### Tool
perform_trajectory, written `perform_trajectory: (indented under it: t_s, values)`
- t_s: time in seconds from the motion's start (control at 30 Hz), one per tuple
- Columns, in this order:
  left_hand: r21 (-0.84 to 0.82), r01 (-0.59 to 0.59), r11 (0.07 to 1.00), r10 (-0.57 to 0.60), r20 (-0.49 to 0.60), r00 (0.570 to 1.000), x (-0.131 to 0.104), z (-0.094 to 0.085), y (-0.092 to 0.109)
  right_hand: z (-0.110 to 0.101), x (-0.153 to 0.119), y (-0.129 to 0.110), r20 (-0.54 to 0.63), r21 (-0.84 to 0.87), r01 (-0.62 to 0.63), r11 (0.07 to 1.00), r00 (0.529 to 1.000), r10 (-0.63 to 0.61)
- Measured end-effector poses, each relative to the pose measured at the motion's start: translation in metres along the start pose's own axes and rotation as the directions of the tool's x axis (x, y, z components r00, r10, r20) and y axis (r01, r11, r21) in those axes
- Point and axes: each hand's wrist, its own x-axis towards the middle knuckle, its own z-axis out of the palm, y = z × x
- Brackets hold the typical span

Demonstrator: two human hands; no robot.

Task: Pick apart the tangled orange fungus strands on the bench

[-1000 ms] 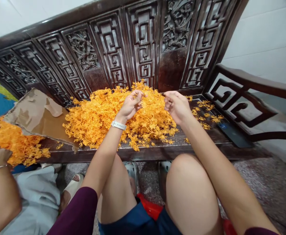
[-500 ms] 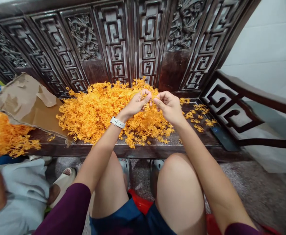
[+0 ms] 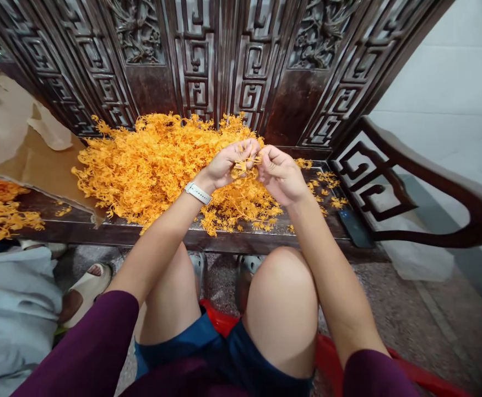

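A large heap of orange plastic flower-like sprigs (image 3: 150,165) lies on the dark wooden bench (image 3: 117,234). Above its right part, my left hand (image 3: 230,162) is closed in a pinch on a small orange sprig (image 3: 243,165). My right hand (image 3: 280,173) meets it from the right, fingers curled and pinched at the end of the same sprig. The fingertips of both hands nearly touch. Exactly how the right fingers grip the piece is partly hidden. A pale watch (image 3: 198,193) is on my left wrist.
Small loose orange pieces (image 3: 327,182) lie right of the heap, near a dark phone (image 3: 354,227) by the carved armrest (image 3: 422,193). At left a torn cardboard sheet (image 3: 30,143) separates another orange pile (image 3: 5,209). A person in grey clothing (image 3: 13,309) sits beside me.
The view has tilted down and shifted right. My hands stay together over the heap; the right hand has turned, and the orange sprig between them shows more clearly.
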Motion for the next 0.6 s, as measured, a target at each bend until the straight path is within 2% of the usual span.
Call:
perform_trajectory:
  t_s: [0.23, 0.33, 0.4, 0.5, 0.6]
  values:
    - [0.034, -0.085, 0.996, 0.082, 0.074, 0.994, 0.001, 0.006, -0.007, -0.009, 0.000, 0.005, -0.013, -0.050, 0.035, 0.998, 0.999, -0.036]
    - [-0.024, -0.056, 0.998, 0.057, 0.059, 0.997, 0.000, 0.009, -0.007, -0.010, 0.000, 0.006, 0.007, 0.005, 0.038, 0.999, 0.999, -0.039]
    - [-0.139, -0.051, 0.989, 0.049, -0.017, 0.999, -0.001, 0.010, -0.003, -0.010, -0.001, 0.004, 0.002, 0.117, 0.056, 0.992, 0.998, -0.057]
    - [-0.324, -0.127, 0.938, 0.057, -0.216, 0.975, -0.002, 0.005, 0.008, -0.011, -0.003, -0.004, -0.079, 0.270, 0.126, 0.954, 0.991, -0.108]
    - [-0.325, -0.145, 0.935, 0.035, -0.321, 0.946, -0.003, -0.004, 0.016, -0.017, -0.001, -0.008, -0.186, 0.297, 0.138, 0.945, 0.979, -0.084]
